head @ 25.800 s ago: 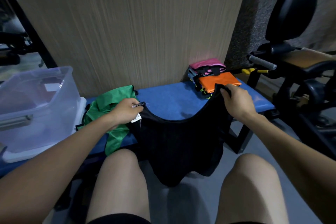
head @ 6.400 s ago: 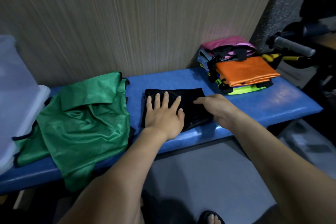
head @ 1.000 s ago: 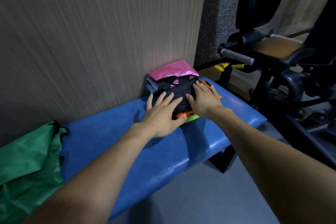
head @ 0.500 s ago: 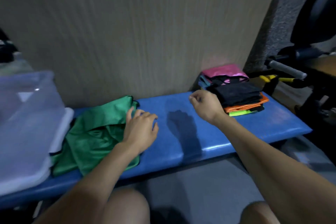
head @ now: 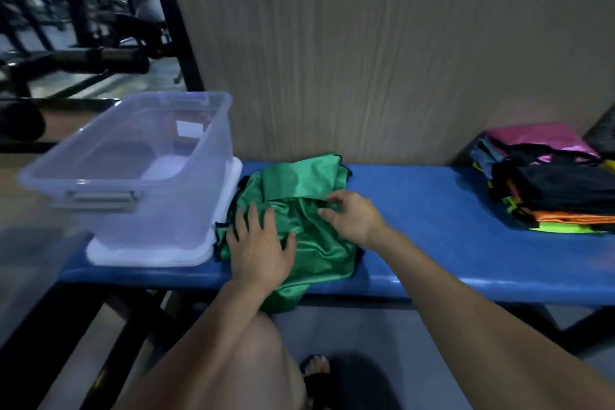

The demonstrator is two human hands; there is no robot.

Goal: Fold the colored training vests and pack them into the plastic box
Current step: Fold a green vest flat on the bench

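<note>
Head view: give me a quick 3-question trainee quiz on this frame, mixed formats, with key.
1. True or false: the plastic box already holds folded vests.
2. Which vest lies on top of the front folded stack at the right end of the bench? A) orange B) black C) green
3. Fill in: the left hand rests flat on the ____ vest, while the right hand reaches into its folds.

Key:
1. False: the box shows no vests inside.
2. B: black on top, orange and yellow-green below it; a pink one lies behind.
3. green
</note>
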